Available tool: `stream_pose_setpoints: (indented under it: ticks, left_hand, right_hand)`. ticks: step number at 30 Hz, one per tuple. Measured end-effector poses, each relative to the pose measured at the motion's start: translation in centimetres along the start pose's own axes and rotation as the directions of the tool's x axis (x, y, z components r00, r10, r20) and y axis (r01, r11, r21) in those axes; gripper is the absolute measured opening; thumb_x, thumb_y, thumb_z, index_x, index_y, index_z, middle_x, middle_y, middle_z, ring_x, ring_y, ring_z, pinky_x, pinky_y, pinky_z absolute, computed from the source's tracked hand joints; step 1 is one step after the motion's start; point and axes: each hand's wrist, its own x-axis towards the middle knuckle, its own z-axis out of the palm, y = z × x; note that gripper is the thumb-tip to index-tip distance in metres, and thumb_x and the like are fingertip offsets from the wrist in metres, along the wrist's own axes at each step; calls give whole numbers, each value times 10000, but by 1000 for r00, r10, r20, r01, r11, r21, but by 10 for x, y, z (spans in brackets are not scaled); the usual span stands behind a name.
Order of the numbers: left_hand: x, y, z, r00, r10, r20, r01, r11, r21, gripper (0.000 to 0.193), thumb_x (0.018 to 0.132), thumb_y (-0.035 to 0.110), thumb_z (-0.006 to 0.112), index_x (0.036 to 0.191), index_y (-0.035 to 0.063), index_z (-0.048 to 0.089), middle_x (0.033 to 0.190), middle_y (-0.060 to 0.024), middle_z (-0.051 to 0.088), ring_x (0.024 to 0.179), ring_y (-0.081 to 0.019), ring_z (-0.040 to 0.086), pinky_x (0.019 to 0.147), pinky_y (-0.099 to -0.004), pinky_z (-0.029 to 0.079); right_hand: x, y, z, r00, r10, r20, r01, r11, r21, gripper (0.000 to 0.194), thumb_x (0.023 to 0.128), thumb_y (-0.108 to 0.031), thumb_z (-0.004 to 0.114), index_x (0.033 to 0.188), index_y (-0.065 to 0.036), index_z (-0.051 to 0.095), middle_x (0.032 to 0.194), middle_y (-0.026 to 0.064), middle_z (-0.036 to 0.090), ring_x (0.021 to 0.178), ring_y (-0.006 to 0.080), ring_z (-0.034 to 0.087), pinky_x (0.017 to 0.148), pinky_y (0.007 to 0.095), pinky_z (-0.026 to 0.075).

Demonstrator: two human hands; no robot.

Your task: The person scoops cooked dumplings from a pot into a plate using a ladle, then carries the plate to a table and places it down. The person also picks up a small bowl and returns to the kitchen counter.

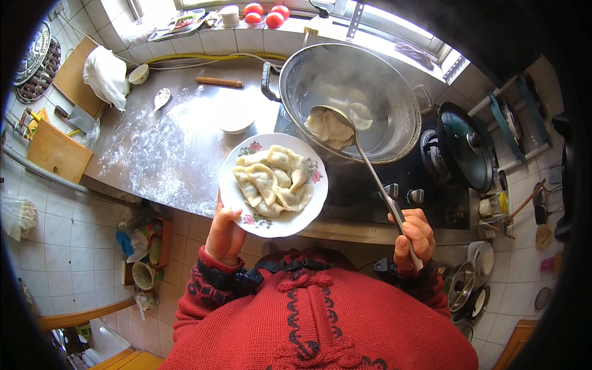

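Note:
My left hand (pixel 226 233) grips the near left rim of a white plate (pixel 303 217) with pink flowers, thumb on top. Boiled dumplings (pixel 273 180) are heaped in its middle. My right hand (pixel 413 238) is closed around the handle of a metal ladle (pixel 372 171). The ladle's bowl is inside a large steaming metal pot (pixel 402 125) at its near left side, with dumplings (pixel 328 128) in it. More dumplings (pixel 360 114) lie in the pot's water just beyond, partly veiled by steam. The plate is held to the left of the pot, lower in the view.
A flour-dusted steel counter (pixel 138 152) stretches left, bearing a rolling pin (pixel 218 82), a spoon (pixel 161 99) and a white bowl (pixel 237 127). The pot stands on a black gas stove (pixel 444 212); a dark lid (pixel 467 143) leans right of it. Tomatoes (pixel 274 19) line the windowsill.

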Motion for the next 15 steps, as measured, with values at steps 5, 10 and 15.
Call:
stream_pose_setpoints:
  ticks: [5,10,15]
  left_hand:
    - [0,1,0,1000,-15,-21,15,1000,7,688,752,92,580,1363,-53,298,1326,-185,447,1215,-301,469,1043,-407,375]
    - [0,1,1,1000,-19,-11,19,1000,0,689,752,97,581,1363,-52,300,1326,-185,448,1209,-299,474,1041,-407,377]
    - [1,-1,1,1000,-7,2,7,1000,-4,673,758,107,566,1359,-53,309,1319,-182,461,1204,-294,480,1035,-402,382]
  right_hand:
    - [-1,-1,0,1000,-9,0,9,1000,-5,249,898,-93,540,1114,-5,449,1024,147,492,719,304,618,556,358,546]
    - [-2,-3,1,1000,12,10,-12,1000,19,263,891,-90,547,1120,-8,447,1033,150,490,716,302,614,558,367,540]
    - [7,2,3,780,568,-261,-510,820,259,262,942,-243,416,926,2,506,750,108,611,705,183,569,720,316,430]
